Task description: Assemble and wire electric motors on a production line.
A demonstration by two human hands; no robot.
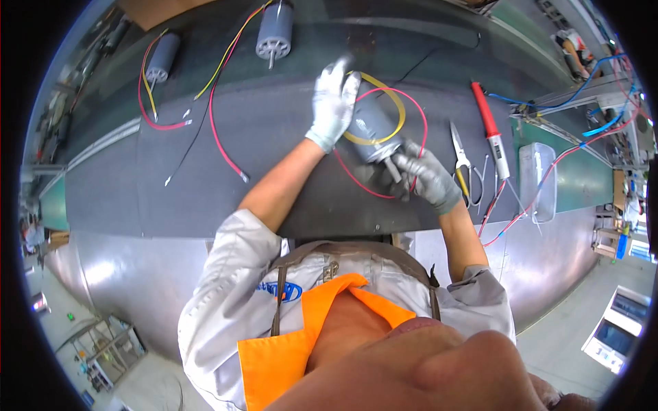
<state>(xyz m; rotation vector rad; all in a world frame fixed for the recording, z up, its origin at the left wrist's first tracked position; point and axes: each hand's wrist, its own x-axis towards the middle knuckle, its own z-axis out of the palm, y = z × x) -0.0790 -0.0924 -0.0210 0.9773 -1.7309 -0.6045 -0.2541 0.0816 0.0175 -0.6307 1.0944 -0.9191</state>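
A grey cylindrical electric motor point(373, 122) lies tilted in front of me, its shaft point(392, 169) pointing toward my body. A yellow wire point(401, 113) and a red wire point(425, 123) loop over and around it. My right hand point(428, 177), in a soiled grey-white glove, is closed about the motor's shaft end; some fingers are hidden beneath. My left hand point(332, 103), in a whiter glove, is beside the motor's upper left side. Its fingers stretch upward, slightly blurred at the tips, and I cannot tell whether it touches the motor.
Two more wired motors, one point(275, 31) at the back and one point(163, 58) farther left, stand on the dark worktop point(260, 123). To the right lie scissors point(460, 154), a red-and-white handheld tool point(490, 127) with cables, and a clear plastic tray point(546, 181).
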